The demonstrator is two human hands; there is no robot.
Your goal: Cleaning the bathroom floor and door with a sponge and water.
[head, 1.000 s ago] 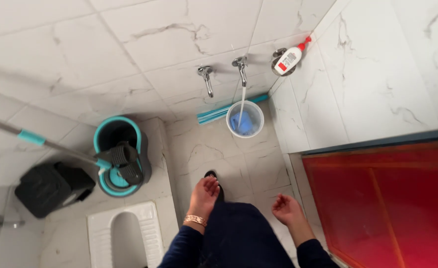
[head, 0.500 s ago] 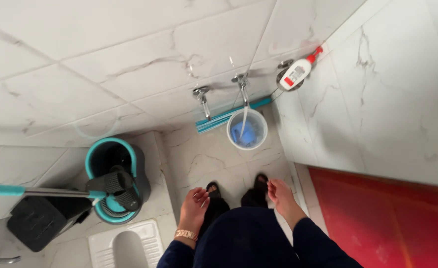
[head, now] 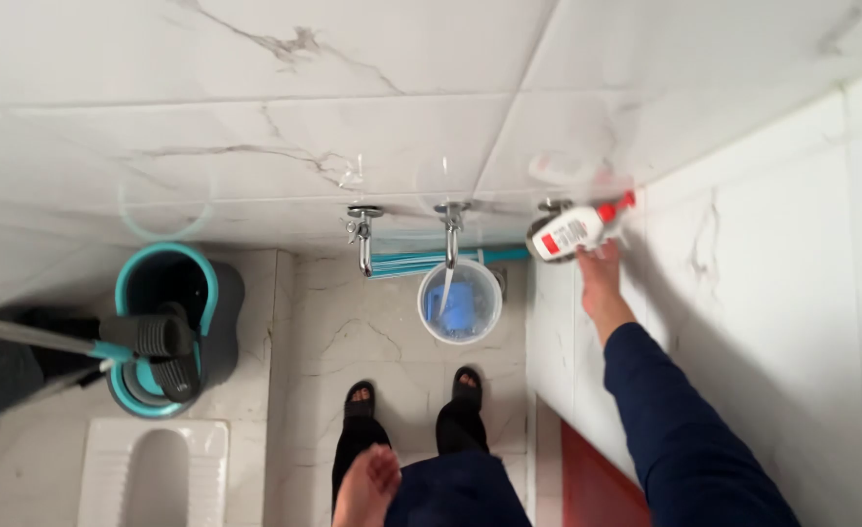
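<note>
Here, bottle: a white spray bottle [head: 567,234] with a red label and a red nozzle lies near level on a small wall fitting at the corner where two marble-tiled walls meet.
Long axis: runs left to right, slightly tilted; the red nozzle points right and a little up, the base points left toward the taps.
Right hand: the right hand [head: 601,278] reaches up from a dark blue sleeve to just below the bottle's nozzle end.
Right fingers: their tips meet the underside of the bottle near its neck; motion blur hides whether they wrap it or only touch, so I cannot tell.
Left hand: the left hand [head: 365,485] hangs low by the thigh, well apart from the bottle, its fingers loosely spread and holding nothing.
Edges: the side wall stands just right of the right fingers; the back wall lies behind the bottle.
Open room: bare floor tile lies below and left of the right fingers, around the two sandalled feet.
Left of the fingers: two wall taps [head: 362,229] above a clear plastic bucket [head: 460,303] with a blue object inside, and a teal rod against the wall.
Far left: a teal mop bucket [head: 162,327] with a mop across it, and a white squat toilet [head: 153,473] below it.
</note>
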